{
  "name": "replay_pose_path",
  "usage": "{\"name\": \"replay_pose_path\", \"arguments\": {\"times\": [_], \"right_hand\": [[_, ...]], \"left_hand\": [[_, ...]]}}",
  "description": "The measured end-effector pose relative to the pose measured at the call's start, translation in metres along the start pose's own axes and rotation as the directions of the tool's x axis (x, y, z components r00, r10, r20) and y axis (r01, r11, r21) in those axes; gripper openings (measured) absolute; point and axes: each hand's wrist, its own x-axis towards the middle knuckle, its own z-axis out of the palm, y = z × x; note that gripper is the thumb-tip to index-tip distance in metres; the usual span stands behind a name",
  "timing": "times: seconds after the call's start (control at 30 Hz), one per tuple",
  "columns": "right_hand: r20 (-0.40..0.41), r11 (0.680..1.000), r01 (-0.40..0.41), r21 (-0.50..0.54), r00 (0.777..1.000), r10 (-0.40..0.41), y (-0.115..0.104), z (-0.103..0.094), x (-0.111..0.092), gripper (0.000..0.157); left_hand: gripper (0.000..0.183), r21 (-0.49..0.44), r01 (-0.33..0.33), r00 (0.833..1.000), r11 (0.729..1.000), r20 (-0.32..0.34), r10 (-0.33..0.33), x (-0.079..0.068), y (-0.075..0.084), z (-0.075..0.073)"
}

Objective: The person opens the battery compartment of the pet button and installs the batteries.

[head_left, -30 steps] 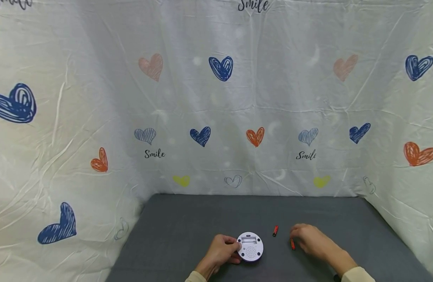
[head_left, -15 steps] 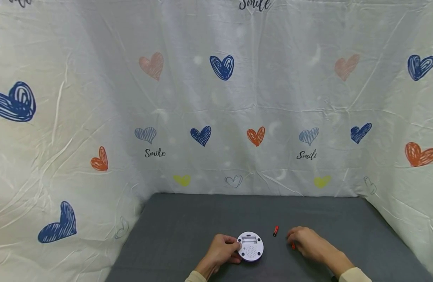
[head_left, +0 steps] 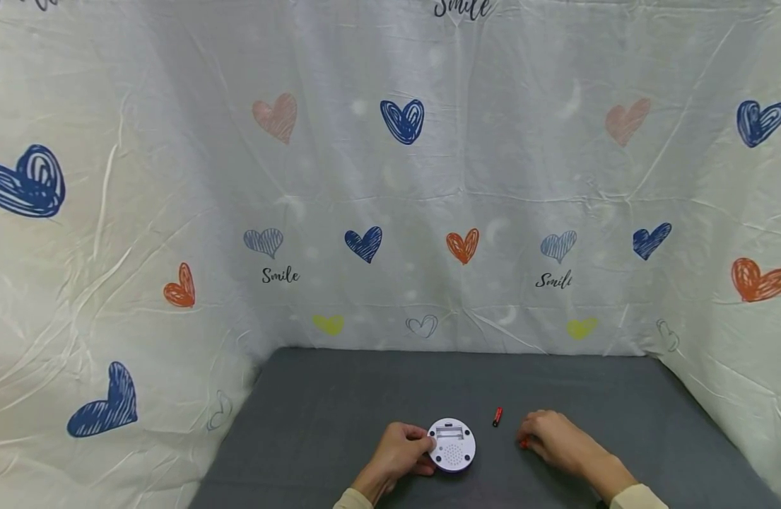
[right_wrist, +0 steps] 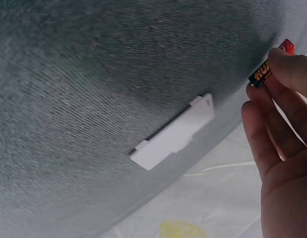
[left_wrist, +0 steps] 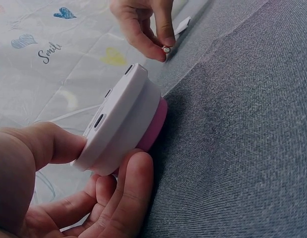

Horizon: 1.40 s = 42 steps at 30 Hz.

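Wide grey cloth [head_left: 339, 396] surrounds left grip [head_left: 398, 451] pinching device's [head_left: 454, 453] edge, right grip [head_left: 553, 436] pinching battery [right_wrist: 262, 73].

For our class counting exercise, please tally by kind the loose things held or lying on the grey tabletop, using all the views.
Round device: 1
Batteries: 2 (one lying battery, one held battery)
Flat white piece: 1
Total: 4

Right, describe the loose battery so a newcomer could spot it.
On the grey table, look between the round white device and the right hand. The loose battery lies there, red with a black end. The other battery is held; this one is untouched.
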Motion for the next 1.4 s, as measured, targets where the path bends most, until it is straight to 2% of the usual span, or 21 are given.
{"name": "replay_pose_path", "arguments": {"times": [0.13, 0.43, 0.8, 0.97, 1.23, 1.4], "right_hand": [[0.013, 0.999, -0.045, -0.001, 0.999, 0.045, -0.006, -0.007, 0.003, 0.017], [-0.004, 0.997, -0.071, -0.001, 0.997, 0.071, -0.017, -0.022, 0.013, 0.016], [-0.098, 1.0, -0.026, -0.008, 0.995, 0.025, -0.035, -0.042, 0.034, 0.021], [-0.09, 0.999, -0.04, 0.018, 0.995, 0.041, -0.043, -0.047, 0.042, 0.017], [-0.109, 1.0, -0.017, 0.01, 0.994, 0.018, -0.053, -0.051, 0.056, 0.023], [-0.079, 1.0, -0.024, 0.02, 0.997, 0.025, -0.06, -0.053, 0.067, 0.022]], "left_hand": [[0.021, -0.003, 0.01, 1.0, 1.0, 0.006, -0.01, 0.0, 0.0, -0.001], [0.019, 0.007, 0.013, 1.0, 1.0, -0.002, -0.013, -0.001, 0.0, -0.001], [0.021, 0.003, 0.02, 1.0, 1.0, -0.003, -0.02, -0.003, 0.001, -0.001], [0.021, 0.005, 0.015, 1.0, 1.0, -0.002, -0.015, -0.002, -0.001, -0.001], [0.023, 0.004, 0.021, 1.0, 1.0, -0.003, -0.021, -0.002, 0.001, -0.001], [0.022, -0.001, 0.024, 1.0, 1.0, 0.001, -0.024, -0.002, 0.003, -0.001]]}}
